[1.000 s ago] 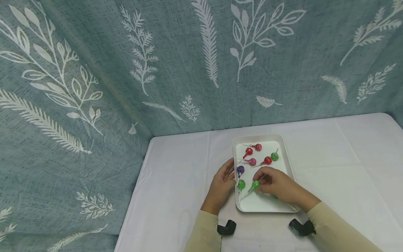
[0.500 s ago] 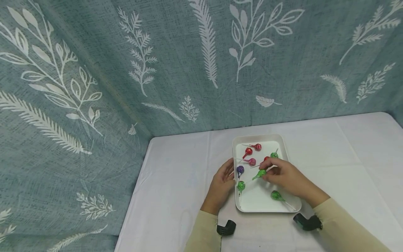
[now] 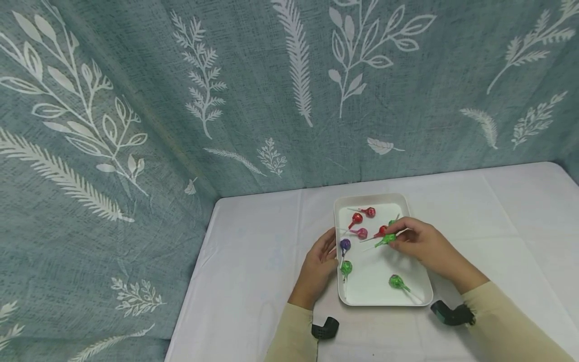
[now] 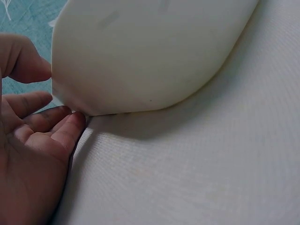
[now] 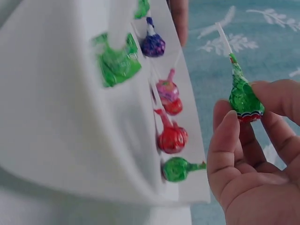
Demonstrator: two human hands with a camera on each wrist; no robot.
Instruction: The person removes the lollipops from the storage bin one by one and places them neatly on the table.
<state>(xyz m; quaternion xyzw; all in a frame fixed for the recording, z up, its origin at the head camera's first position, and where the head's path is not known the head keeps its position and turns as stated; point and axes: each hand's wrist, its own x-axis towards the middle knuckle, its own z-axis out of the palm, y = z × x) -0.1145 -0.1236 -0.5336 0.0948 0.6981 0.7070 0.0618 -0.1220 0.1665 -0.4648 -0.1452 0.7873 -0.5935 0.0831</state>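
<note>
Above the right side of the white tray (image 3: 375, 294), my right hand (image 3: 417, 244) pinches a green-wrapped lollipop (image 3: 387, 239) between thumb and fingertips. In the right wrist view this lollipop (image 5: 244, 96) has its white stick pointing up and left. My left hand (image 3: 316, 269) rests along the tray's left side, thumb and fingertips touching the wall (image 4: 140, 61) in the left wrist view. Nearest the held lollipop are a red lollipop (image 3: 382, 232) and another green lollipop (image 3: 392, 221), partly hidden by my right fingers.
Also in the tray lie a purple lollipop (image 3: 345, 245), a pink lollipop (image 3: 362, 233), two red lollipops (image 3: 357, 218) at the back, and green lollipops at left (image 3: 346, 267) and front right (image 3: 396, 281). A patterned curtain (image 3: 253, 100) hangs behind the white-covered table (image 3: 253, 261).
My right hand has carried the green lollipop toward the back right of the tray. The front-right green lollipop has come into full view. My left hand has stayed put.
</note>
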